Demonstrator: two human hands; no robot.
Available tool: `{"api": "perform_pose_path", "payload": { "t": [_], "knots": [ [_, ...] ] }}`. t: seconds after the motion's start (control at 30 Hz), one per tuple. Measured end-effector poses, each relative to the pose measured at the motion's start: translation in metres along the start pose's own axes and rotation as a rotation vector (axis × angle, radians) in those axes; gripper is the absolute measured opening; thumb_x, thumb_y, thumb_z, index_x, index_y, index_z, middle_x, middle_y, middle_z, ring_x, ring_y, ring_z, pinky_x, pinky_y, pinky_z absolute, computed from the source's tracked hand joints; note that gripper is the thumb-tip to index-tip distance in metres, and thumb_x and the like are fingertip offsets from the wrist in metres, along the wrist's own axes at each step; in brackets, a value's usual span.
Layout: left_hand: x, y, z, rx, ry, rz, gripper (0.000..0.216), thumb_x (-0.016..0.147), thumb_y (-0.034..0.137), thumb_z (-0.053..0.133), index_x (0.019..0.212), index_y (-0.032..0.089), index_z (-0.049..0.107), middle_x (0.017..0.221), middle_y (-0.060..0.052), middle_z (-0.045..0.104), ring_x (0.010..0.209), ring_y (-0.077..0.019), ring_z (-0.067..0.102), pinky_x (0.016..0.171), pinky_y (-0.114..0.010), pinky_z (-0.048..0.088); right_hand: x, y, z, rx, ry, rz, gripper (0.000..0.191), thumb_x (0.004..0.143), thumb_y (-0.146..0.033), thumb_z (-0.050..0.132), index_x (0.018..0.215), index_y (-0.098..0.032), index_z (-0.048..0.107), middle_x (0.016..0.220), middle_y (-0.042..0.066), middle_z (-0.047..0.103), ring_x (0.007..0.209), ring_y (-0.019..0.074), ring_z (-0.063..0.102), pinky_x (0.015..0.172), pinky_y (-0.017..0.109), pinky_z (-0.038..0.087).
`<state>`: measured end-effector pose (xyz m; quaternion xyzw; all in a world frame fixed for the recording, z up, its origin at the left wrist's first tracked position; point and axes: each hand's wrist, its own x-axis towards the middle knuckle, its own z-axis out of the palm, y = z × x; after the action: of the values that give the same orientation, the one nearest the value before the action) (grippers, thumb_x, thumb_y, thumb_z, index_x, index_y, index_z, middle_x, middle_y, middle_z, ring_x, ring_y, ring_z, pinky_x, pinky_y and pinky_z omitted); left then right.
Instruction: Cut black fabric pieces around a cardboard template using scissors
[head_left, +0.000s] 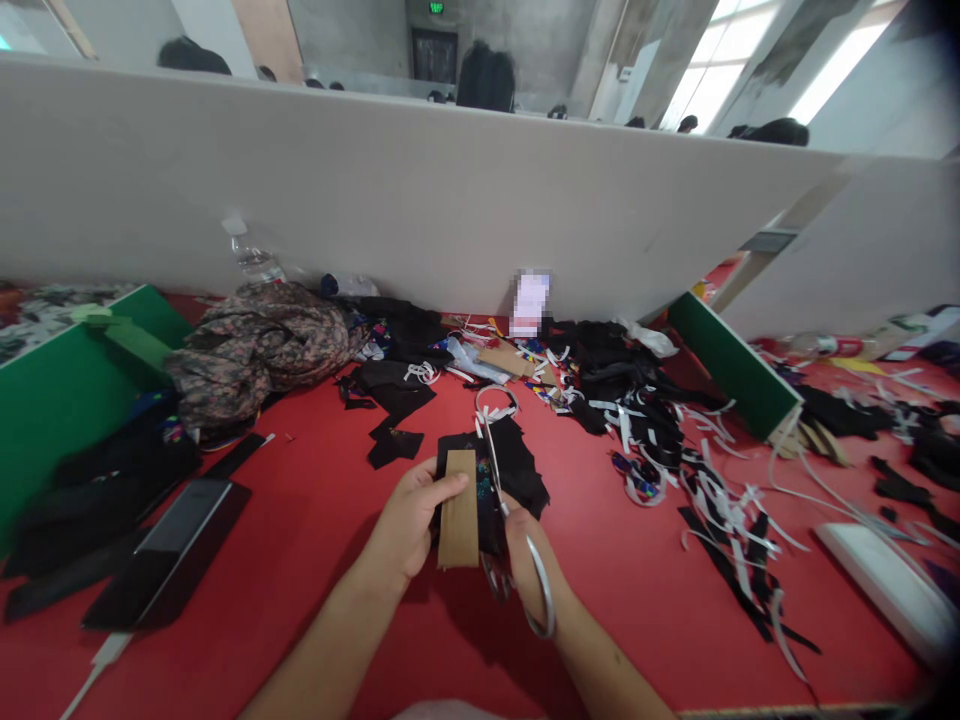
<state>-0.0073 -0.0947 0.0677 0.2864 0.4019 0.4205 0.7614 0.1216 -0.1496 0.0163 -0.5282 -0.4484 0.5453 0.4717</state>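
My left hand [409, 515] grips a tan cardboard strip [458, 520], thumb on top, together with dark patterned fabric [485, 490] beneath it. In my right hand [529, 560] is a pair of metal scissors [541, 590], with a ring handle around the hand. Their blades point away from me, along the right side of the fabric. I cannot tell whether the blades touch it. Black cloth [521, 465] spreads out behind the blades, and a small black scrap [395, 447] lies to the left on the red table [322, 520].
At left, a phone [184, 517] rests on a dark flat slab with a white cable. Floral cloth [262, 345] is heaped behind it. White and black offcuts [731, 510] litter the right side. Green dividers [735, 365] stand at both sides, a grey partition [420, 200] behind. A white box [885, 585] sits far right.
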Motion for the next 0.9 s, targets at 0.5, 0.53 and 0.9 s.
{"api": "perform_pose_path", "payload": {
  "t": [0.5, 0.53, 0.9],
  "knots": [
    [0.001, 0.003, 0.001, -0.053, 0.047, -0.011, 0.026, 0.065, 0.022, 0.068, 0.090, 0.016, 0.063, 0.081, -0.004, 0.068, 0.068, -0.0141, 0.062, 0.064, -0.024, 0.047, 0.000, -0.024, -0.004, 0.030, 0.062, 0.094, 0.047, 0.081, -0.059, 0.037, 0.091, -0.017, 0.055, 0.040, -0.008, 0.036, 0.027, 0.0075, 0.031, 0.029, 0.020, 0.034],
    [0.002, 0.004, 0.001, -0.075, 0.064, -0.019, 0.027, 0.065, 0.021, 0.068, 0.092, 0.016, 0.063, 0.083, -0.005, 0.068, 0.070, -0.0147, 0.062, 0.064, -0.025, 0.048, 0.001, -0.025, -0.005, 0.037, 0.079, 0.123, 0.044, 0.080, -0.058, 0.040, 0.088, -0.017, 0.054, 0.040, -0.009, 0.034, 0.026, 0.0065, 0.029, 0.026, 0.019, 0.030],
    [0.007, 0.013, -0.008, -0.287, 0.128, -0.089, 0.027, 0.072, 0.010, 0.060, 0.096, 0.022, 0.056, 0.082, 0.000, 0.067, 0.067, -0.0132, 0.064, 0.062, -0.028, 0.053, 0.013, -0.032, -0.025, 0.009, 0.172, 0.046, 0.033, 0.077, -0.049, 0.054, 0.086, -0.017, 0.054, 0.050, -0.007, 0.042, 0.038, 0.0049, 0.036, 0.034, 0.015, 0.026]
  ]
}}
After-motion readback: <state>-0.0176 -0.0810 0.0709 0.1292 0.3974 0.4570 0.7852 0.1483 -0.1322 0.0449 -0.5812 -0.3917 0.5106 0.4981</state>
